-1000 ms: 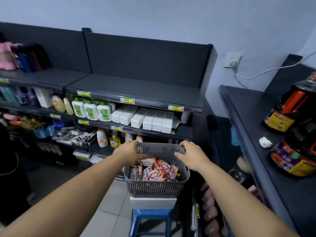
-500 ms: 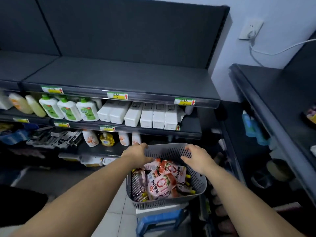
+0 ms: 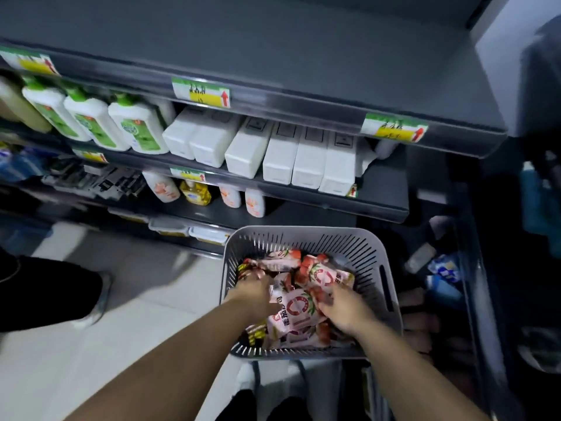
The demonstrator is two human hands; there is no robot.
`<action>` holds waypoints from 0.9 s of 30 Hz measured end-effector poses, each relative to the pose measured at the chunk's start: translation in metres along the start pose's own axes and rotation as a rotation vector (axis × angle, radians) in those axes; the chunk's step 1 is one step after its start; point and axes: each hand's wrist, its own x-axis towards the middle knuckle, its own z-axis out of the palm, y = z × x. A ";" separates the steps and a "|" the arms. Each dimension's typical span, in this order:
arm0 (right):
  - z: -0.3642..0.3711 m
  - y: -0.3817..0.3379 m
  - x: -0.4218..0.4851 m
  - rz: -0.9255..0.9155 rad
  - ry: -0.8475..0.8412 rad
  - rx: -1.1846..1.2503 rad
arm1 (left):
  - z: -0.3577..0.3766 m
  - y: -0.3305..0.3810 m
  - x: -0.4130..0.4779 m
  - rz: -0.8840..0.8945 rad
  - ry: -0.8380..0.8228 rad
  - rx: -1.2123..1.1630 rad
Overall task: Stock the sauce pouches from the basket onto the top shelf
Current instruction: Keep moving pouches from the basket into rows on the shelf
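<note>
Both hands are among the sauce pouches (image 3: 299, 311) in the grey basket (image 3: 303, 230).
The left hand (image 3: 258, 291) and right hand (image 3: 343, 305) lie on the pouches, either side of the topmost one; blur hides whether either grips. The top shelf (image 3: 273, 56) runs above white cartons (image 3: 279, 153). Earlier, both hands held the basket's far rim.

Bare left hand (image 3: 255, 291), bare right hand (image 3: 343, 308), forearms (image 3: 170, 360) uncovered, dark clothing (image 3: 239, 405) at bottom edge
</note>
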 end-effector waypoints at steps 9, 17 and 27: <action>0.052 0.007 0.035 0.186 0.029 0.246 | 0.049 -0.008 0.014 -0.096 -0.082 -0.164; 0.043 0.017 0.038 0.203 0.054 0.946 | 0.057 0.000 0.011 -0.277 -0.073 -0.392; 0.051 0.003 0.017 0.484 0.287 1.513 | 0.060 0.025 0.011 -0.589 -0.061 -0.991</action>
